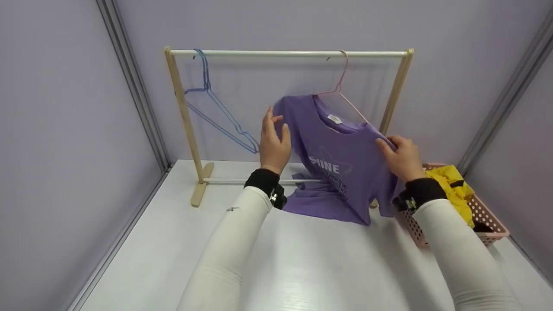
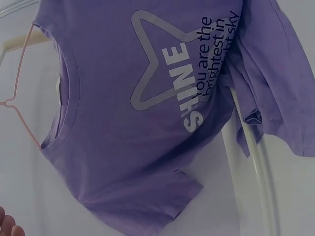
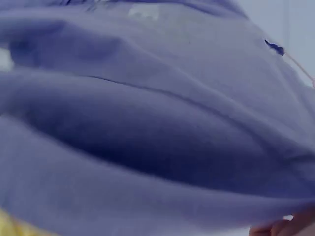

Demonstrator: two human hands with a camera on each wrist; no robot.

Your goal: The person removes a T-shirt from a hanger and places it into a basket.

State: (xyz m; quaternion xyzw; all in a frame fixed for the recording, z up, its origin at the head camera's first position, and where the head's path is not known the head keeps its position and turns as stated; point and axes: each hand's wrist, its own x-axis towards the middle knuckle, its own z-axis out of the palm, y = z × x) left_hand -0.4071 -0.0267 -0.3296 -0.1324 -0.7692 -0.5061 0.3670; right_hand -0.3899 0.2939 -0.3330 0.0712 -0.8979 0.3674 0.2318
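A purple T-shirt (image 1: 341, 151) with a star and "SHINE" print hangs on a pink hanger (image 1: 341, 84), whose hook is over the white rail. My right hand (image 1: 405, 157) pinches the shirt at its right shoulder, thumb in front. Beside the other shoulder, my left hand (image 1: 275, 147) is raised with fingers extended and holds nothing. In the left wrist view the shirt front (image 2: 113, 98) fills most of the frame, with left fingertips (image 2: 9, 225) at the lower left corner. The right wrist view looks into the sleeve opening (image 3: 147, 137), with right fingers (image 3: 285, 227) at the lower right.
Blue hangers (image 1: 224, 114) hang at the left end of the rail (image 1: 268, 53) of a wooden-legged rack. A pink basket (image 1: 490, 220) with yellow clothing (image 1: 451, 185) stands on the white table (image 1: 276, 268) at the right. Part of the shirt's hem drapes over the rack's lower bar (image 1: 233, 181).
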